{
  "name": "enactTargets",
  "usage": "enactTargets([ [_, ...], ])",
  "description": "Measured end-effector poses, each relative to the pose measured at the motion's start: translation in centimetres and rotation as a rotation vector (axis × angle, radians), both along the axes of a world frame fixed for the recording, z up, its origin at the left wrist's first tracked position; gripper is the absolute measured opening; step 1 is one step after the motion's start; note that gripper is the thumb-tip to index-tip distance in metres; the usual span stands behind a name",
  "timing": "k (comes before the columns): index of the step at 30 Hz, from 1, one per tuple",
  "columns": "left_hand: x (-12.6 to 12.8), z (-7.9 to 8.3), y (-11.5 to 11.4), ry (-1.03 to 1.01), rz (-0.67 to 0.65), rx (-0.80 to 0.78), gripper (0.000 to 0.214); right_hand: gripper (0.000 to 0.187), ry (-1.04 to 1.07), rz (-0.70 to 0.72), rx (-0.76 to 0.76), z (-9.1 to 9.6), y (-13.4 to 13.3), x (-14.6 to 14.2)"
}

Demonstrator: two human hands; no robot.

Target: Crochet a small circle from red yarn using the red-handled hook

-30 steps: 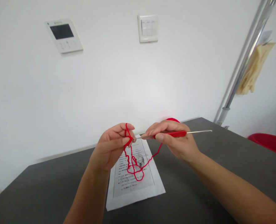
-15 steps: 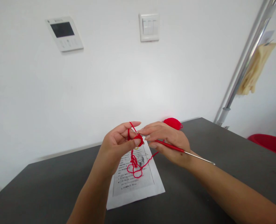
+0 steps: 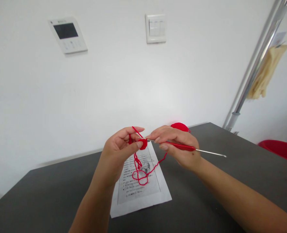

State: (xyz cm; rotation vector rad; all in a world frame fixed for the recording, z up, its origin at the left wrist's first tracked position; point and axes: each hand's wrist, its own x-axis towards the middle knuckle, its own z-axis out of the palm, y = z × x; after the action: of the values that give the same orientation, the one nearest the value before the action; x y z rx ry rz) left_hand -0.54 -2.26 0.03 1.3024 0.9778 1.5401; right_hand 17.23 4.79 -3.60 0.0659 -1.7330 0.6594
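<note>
My left hand (image 3: pixel 119 149) pinches a small red crochet piece (image 3: pixel 143 144) between thumb and fingers, with red yarn (image 3: pixel 139 171) looped over the forefinger and hanging down onto the paper. My right hand (image 3: pixel 179 145) grips a crochet hook (image 3: pixel 182 147) by its red handle; the metal tip points left into the piece, and the bare metal tail sticks out to the right. A red yarn ball (image 3: pixel 180 127) lies on the table just behind my right hand, partly hidden by it.
A printed instruction sheet (image 3: pixel 140 191) lies on the dark grey table (image 3: pixel 48 200) under my hands. A red bowl (image 3: pixel 280 148) sits at the right edge. A metal pole (image 3: pixel 252 69) with a beige cloth stands at the back right. A wall panel and light switch are above.
My right hand has tilted the hook, first down to the right, then back nearer level. The left hand's pinch moved from yarn loops to the small red piece.
</note>
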Motion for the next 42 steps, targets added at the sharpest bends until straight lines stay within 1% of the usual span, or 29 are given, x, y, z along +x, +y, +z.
enactTargets([
  [4,0.3,0.4,-0.3,0.005,0.029,0.005,0.022,0.010,0.035,0.044,-0.029,0.1,0.2,0.0],
  [7,0.5,0.5,-0.5,0.005,0.053,0.004,0.021,0.007,0.045,0.074,-0.084,0.2,0.3,0.0],
  [11,0.8,0.6,-0.8,0.013,0.107,0.007,0.021,0.006,0.005,0.132,-0.146,0.4,0.4,0.3],
  [15,1.2,0.6,-0.9,0.051,0.180,0.015,0.021,0.008,-0.072,0.187,-0.125,0.7,0.7,1.0],
  [19,1.3,0.4,-0.8,0.122,0.216,0.024,0.022,0.009,-0.161,0.192,-0.064,0.9,1.0,1.7],
  [23,1.3,0.3,-0.8,0.152,0.243,0.036,0.022,0.010,-0.199,0.135,-0.024,0.9,1.0,1.9],
  [27,1.5,0.3,-0.9,0.197,0.244,0.054,0.023,0.010,-0.224,0.058,-0.022,1.0,0.7,1.9],
  [31,1.5,0.2,-1.0,0.256,0.320,0.099,0.024,0.011,-0.266,-0.016,-0.004,1.4,0.1,2.0],
  [34,1.3,-0.2,-1.0,0.399,0.364,0.149,0.026,0.011,-0.318,-0.103,0.029,1.7,-0.4,2.1],
  [37,1.2,-0.5,-1.1,0.549,0.423,0.239,0.024,0.010,-0.352,-0.185,0.094,1.9,-0.8,2.2],
  [42,1.1,-0.7,-1.3,0.770,0.469,0.401,0.023,0.012,-0.333,-0.234,0.265,1.7,-1.1,1.6],
])
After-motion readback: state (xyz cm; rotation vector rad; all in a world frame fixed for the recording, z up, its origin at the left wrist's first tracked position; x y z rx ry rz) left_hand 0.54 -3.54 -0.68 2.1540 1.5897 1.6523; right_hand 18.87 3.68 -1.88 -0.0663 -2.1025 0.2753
